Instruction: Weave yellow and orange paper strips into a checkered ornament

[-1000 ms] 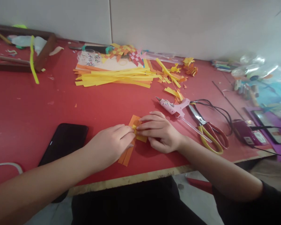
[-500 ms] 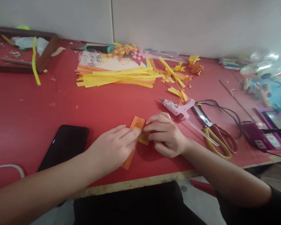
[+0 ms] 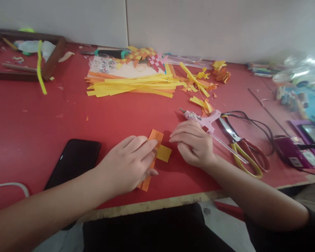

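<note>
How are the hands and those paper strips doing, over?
Bare left hand over crossed, flat orange and yellow paper strips, hiding part. Bare right hand apart from strips. Pink, pistol-shaped glue gun lies close beyond right hand.

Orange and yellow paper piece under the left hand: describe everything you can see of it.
The paper piece lies on the red table near its front edge, slanting away to the right. Long orange strips run side by side; a yellow part juts out from their right side. It looks matte and mostly flat. The left hand covers its middle, apparently touching it, hiding how the strips join.
</note>
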Demonstrator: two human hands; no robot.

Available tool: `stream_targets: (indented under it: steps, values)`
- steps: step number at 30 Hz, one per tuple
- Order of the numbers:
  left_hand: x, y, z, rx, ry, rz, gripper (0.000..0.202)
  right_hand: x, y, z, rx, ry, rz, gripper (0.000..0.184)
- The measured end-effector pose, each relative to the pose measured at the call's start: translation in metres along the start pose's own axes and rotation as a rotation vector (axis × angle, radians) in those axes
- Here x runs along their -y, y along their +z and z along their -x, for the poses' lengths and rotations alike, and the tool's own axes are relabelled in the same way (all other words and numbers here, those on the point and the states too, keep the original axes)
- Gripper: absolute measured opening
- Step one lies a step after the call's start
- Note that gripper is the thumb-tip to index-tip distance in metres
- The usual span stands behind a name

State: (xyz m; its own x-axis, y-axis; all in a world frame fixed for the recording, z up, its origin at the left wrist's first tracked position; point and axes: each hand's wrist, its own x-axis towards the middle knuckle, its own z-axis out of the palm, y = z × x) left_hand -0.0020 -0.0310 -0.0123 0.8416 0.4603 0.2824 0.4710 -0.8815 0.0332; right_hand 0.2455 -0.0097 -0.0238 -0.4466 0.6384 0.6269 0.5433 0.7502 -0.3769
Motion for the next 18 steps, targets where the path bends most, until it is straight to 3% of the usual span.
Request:
stream_targets:
  steps: [4,9,12,18]
  values:
    - [0.000,0.002,0.001,-0.024,-0.010,-0.005,0.045,0.004,0.004,-0.016,0.135,0.164,0.050,0.019]
    - [0.004,0.007,0.001,-0.034,-0.056,0.060,0.025,0.003,0.008,-0.036,0.345,0.411,0.087,0.006]
    - [0.007,0.005,-0.001,-0.017,-0.095,0.160,0.028,-0.002,0.011,-0.039,0.395,0.483,0.056,0.013]
    - [0.010,-0.002,-0.004,-0.043,-0.399,0.301,0.031,-0.003,0.015,-0.034,0.440,0.482,0.004,0.013]
